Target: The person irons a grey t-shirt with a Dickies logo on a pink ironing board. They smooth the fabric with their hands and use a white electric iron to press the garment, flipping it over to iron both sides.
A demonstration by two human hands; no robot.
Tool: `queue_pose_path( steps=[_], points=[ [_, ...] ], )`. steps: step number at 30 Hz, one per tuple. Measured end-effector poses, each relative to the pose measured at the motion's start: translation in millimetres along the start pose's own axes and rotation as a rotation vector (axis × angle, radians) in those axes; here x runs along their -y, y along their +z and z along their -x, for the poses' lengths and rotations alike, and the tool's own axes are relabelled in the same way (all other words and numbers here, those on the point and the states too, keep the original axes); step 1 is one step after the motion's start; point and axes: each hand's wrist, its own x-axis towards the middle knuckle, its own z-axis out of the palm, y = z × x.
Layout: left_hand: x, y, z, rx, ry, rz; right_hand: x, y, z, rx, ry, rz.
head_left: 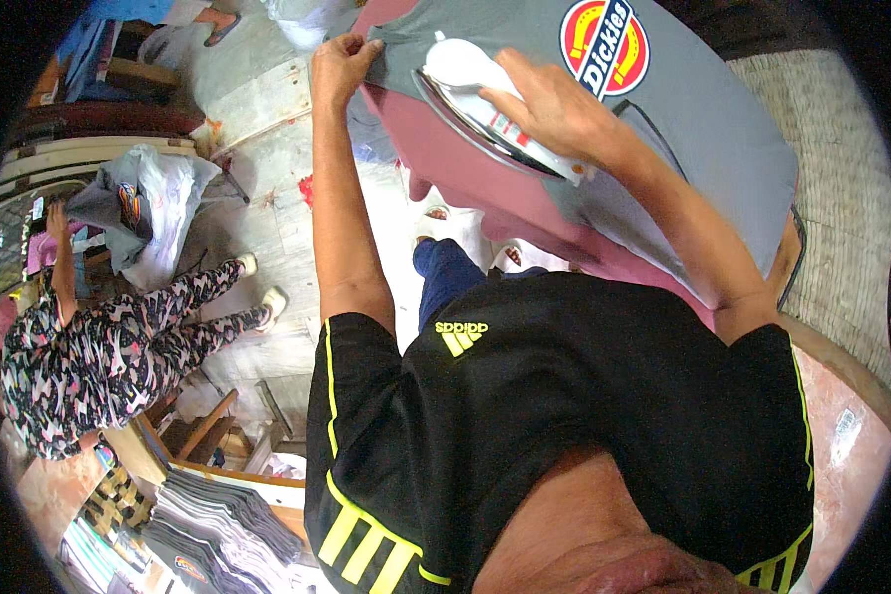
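Note:
A grey shirt [733, 148] with a round red, yellow and blue print lies spread over a padded board at the top of the view. My right hand [554, 104] is wrapped round the handle of a white iron [457, 65], whose metal sole edge faces me. The iron is over the shirt's left part; whether its sole presses on the fabric I cannot tell. At the board's left edge, my left hand [341, 67] pinches the shirt's edge between thumb and fingers. A dusky pink cloth [416, 139] covers the board and hangs in folds along its near side.
On the left, a person in patterned clothes [119, 366] bends over a grey garment and clear plastic bag [168, 213]. Folded grey shirts [228, 525] lie stacked at lower left. A woven mat [812, 129] lies right of the board; a black cord [658, 134] crosses the shirt.

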Motion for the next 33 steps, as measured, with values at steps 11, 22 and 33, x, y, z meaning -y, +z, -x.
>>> queue_pose_path(
  steps=[11,22,33],
  points=[
    [22.0,-14.4,-22.8,0.173,-0.101,0.203,15.2,30.3,-59.2,-0.063,-0.020,-0.065],
    [70.3,-47.5,-20.3,0.080,-0.210,0.596,36.9,33.5,-119.0,-0.015,0.070,0.063],
    [71.1,-19.9,-56.3,0.204,0.023,0.620,31.2,23.7,-104.4,0.025,0.043,0.050]
  ],
)
